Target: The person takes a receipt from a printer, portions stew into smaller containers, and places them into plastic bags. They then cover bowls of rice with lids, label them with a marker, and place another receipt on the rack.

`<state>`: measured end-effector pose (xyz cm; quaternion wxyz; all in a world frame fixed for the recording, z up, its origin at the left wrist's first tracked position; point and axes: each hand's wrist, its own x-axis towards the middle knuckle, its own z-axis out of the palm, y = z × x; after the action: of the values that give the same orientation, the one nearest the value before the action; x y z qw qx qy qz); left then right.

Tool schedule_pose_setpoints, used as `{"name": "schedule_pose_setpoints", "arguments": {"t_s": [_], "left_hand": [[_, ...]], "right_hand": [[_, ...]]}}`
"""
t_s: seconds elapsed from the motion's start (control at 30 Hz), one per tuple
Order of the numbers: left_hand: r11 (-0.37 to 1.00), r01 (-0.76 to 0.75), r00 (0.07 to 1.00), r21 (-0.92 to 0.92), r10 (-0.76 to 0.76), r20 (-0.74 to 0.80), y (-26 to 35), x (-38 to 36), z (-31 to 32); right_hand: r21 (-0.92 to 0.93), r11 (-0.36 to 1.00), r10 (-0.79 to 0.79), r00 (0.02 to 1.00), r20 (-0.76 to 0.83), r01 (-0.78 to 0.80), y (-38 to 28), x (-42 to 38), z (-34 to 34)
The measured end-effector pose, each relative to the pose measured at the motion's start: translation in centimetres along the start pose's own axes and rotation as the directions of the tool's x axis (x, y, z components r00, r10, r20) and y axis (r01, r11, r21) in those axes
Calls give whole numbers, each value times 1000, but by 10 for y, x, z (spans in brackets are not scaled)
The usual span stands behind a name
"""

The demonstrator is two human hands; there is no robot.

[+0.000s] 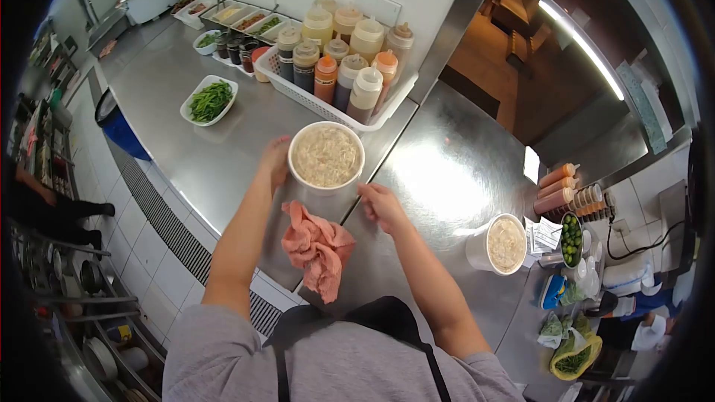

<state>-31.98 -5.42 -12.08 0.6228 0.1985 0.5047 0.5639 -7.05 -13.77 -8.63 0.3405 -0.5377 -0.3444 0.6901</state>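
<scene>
A round white tub (293, 167) of pale, shredded-looking food (326, 155) stands on the steel counter before me. My left hand (276, 159) rests against its left side, fingers curved around the wall. Just off the tub's lower right side, my right hand (380, 205) is closed, with its fingers curled in and their tips toward the tub; what they hold, if anything, is hidden. Between my forearms lies a crumpled pink cloth (319, 249), nearer my body. A second white tub (482, 248) with similar food stands to the right of my right forearm.
Behind the tub is a white basket (320, 106) of several squeeze bottles (367, 89). A white bowl of green vegetables (211, 101) sits at the left. To the right are paper slips (544, 236), a container of green produce (571, 238) and more sauce bottles (557, 186).
</scene>
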Motion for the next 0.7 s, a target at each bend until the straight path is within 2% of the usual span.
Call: {"name": "schedule_pose_setpoints", "arguments": {"t_s": [0.03, 0.07, 0.1, 0.13, 0.17, 0.2, 0.23, 0.27, 0.3, 0.33, 0.37, 0.4, 0.43, 0.47, 0.5, 0.57, 0.6, 0.63, 0.67, 0.7], "left_hand": [[1000, 17, 1000, 7, -17, 12, -8, -1, 1], [999, 10, 1000, -47, -11, -1, -11, -6, 4], [995, 1, 1000, -102, -2, -11, -13, -11, 9], [995, 12, 1000, -97, -11, 12, -12, -16, 13], [995, -22, 1000, -94, 24, 13, -10, -22, 17], [994, -58, 998, -92, 59, 13, -10, -24, 19], [995, -51, 998, -88, 54, 30, -14, -23, 16], [941, -232, 973, 245, 219, 80, -19, -18, 9], [746, -404, 913, 530, 360, 190, -21, -10, 3], [405, -542, 816, 736, 461, 347, -24, -2, -7], [461, -551, 824, 696, 433, 365, -18, -5, -5], [514, -558, 828, 652, 399, 394, -12, -10, -2], [933, -328, 924, 149, 283, 258, -24, 3, -3], [957, -279, 909, 80, 237, 343, -16, -8, 8], [956, 97, 862, -276, 58, 504, -4, -35, 31], [973, 87, 869, -215, 32, 494, -10, -46, 39], [975, 90, 846, -205, 34, 533, -19, -50, 40], [992, 57, 876, -108, 2, 482, -22, -67, 45], [1000, 2, 881, -18, 7, 473, -27, -86, 52], [1000, -27, 861, -11, 29, 508, -34, -102, 58]], "right_hand": [[36, 999, 26, 999, 26, -27, -2, 2, 7], [48, 998, 30, 1000, 6, -31, -4, 5, 9], [86, 992, 83, 995, 51, -87, -7, 7, 9], [120, 983, 126, 987, 98, -138, -11, 9, 8], [129, 984, 117, 990, 78, -126, -14, 10, 9], [-111, 990, 86, 996, 25, -83, -15, 11, 12], [-344, 937, 51, 999, -20, -54, -14, 11, 16], [-367, 930, 12, 1000, -10, -15, -4, 19, 18], [-356, 934, -3, 1000, -26, -6, 4, 26, 21], [-527, 826, -232, 973, 6, 200, 12, 30, 24], [-673, 644, -440, 896, 62, 363, 16, 31, 27], [-794, 554, -397, 918, 11, 249, 11, 27, 31], [-884, 452, -356, 933, -59, 117, 3, 19, 36], [-892, 436, -364, 930, -57, 116, -4, 11, 38], [-900, 421, -372, 926, -57, 113, -8, 5, 39], [-844, 525, -405, 904, -137, 107, -4, 4, 37], [-798, 560, -480, 872, -93, 223, 6, 4, 28], [-748, 569, -560, 827, -49, 341, 15, 2, 16], [-713, 583, -587, 809, -36, 391, 16, -13, 8], [-678, 589, -613, 790, -20, 439, 19, -35, -2]]}}
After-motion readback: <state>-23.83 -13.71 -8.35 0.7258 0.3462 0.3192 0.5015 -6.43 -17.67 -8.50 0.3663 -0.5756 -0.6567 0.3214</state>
